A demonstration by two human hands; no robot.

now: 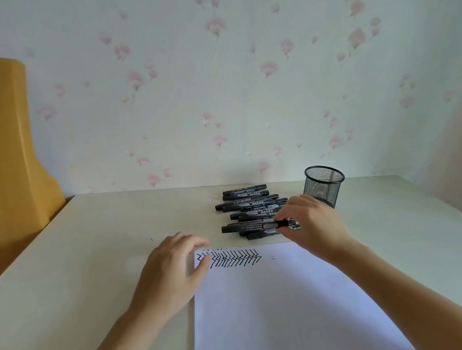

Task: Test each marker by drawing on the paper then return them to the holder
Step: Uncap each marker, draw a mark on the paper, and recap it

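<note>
Black plastic marker (261,226), light, stiff and slick: my right hand (310,224) pinches its capped end atop the pile (251,210), left hand (175,268) flat, fingers spread on the paper (274,312).

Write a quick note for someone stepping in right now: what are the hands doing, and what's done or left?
Right hand: grip pinching one marker at the near edge of the marker pile.
Left hand: open, fingers resting on the paper at its far left corner.
Done: a row of zigzag test marks across the top.
Left: the mesh holder looks empty; markers lie on the table.
</note>
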